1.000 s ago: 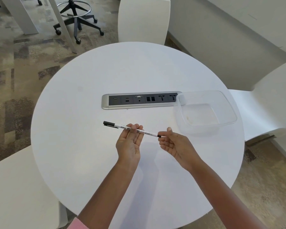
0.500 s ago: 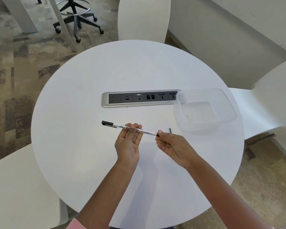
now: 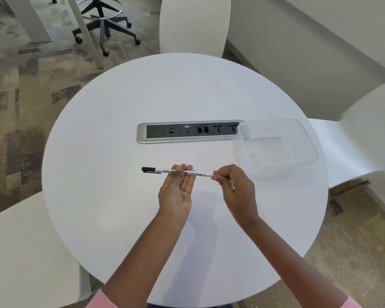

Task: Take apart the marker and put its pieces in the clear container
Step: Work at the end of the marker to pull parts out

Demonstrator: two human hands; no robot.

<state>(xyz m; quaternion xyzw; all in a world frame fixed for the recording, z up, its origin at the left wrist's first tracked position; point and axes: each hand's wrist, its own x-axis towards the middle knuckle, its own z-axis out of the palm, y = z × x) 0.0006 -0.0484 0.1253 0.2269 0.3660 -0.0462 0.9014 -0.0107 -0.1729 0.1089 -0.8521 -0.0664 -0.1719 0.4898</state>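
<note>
White round counter [image 3: 120, 130], marker [image 3: 176, 172] gripped mid-barrel by left hand [image 3: 176, 192], right hand [image 3: 236, 187] pinching tail end, clear container [image 3: 309, 141] empty nearby; risk: end plug slipping, rolling off.

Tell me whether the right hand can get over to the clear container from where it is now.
Probably yes. The right hand pinches the marker's end just short of the clear container, with only bare table between them. The container is open-topped and nothing blocks the way.
</note>
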